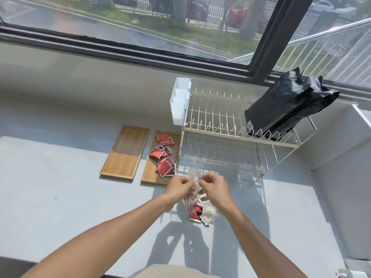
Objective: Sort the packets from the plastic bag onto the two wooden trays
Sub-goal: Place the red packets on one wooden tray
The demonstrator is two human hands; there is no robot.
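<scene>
Clear plastic bag (197, 199) pinched at its mouth between my hands, over the desk (60, 197).

My left hand (179, 186) and right hand (213, 187) were close together, each clamped on the bag's top edge; it hung straight below them, long axis vertical, red and white packets (197, 212) at the bottom. Red packets (164, 157) filled the right wooden tray (147, 175), nearer my left hand; the left wooden tray (125, 152) sat bare.

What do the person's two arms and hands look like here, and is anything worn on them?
Both forearms are bare as far as the view shows: no sleeves, no gloves. The left hand and the right hand show no watch or bracelet, and no ring that I can see. Fingernails look short and unpainted.
</scene>
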